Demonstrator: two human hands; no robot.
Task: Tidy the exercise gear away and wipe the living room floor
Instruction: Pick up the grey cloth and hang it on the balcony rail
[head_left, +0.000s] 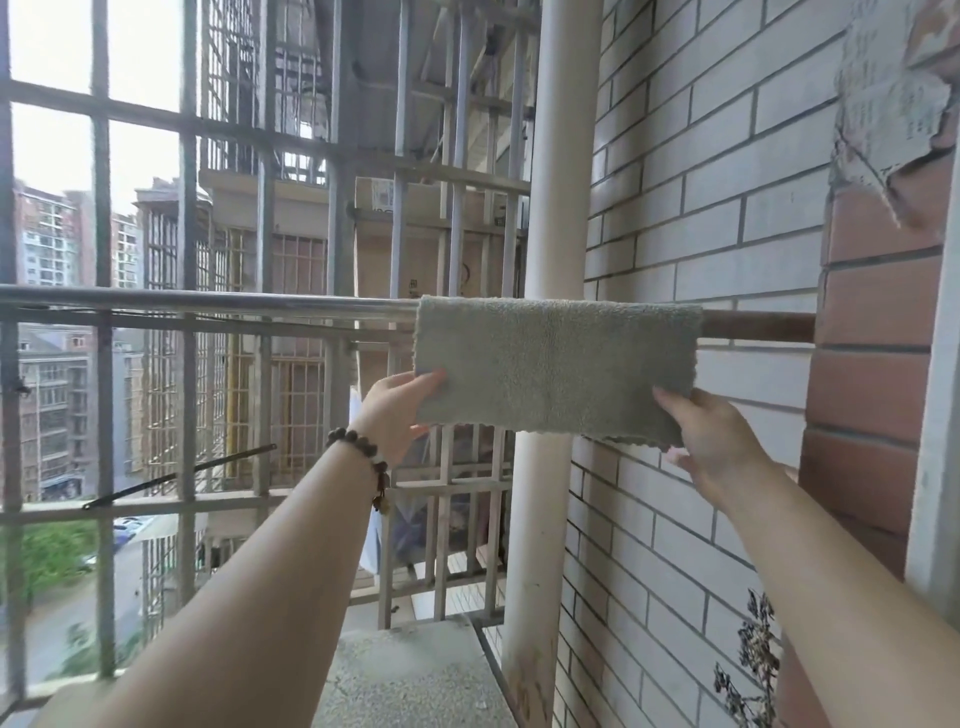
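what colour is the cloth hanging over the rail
The cloth is a plain pale grey-green, with no pattern. It shows best in the head view, the only one.

Cloth (556, 364): 1; hands: 2 (left hand (397, 415), right hand (711, 441)); rail (208, 304): 1; vertical pipe (558, 156): 1; bead bracelet (371, 460): 1; dried plant (753, 670): 1

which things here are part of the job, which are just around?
Job:
- cloth, draped over the rail
- left hand, gripping its lower left corner
- right hand, gripping its lower right corner

Just around:
- pipe
- window bars
- brick wall
- bracelet
- dried plant
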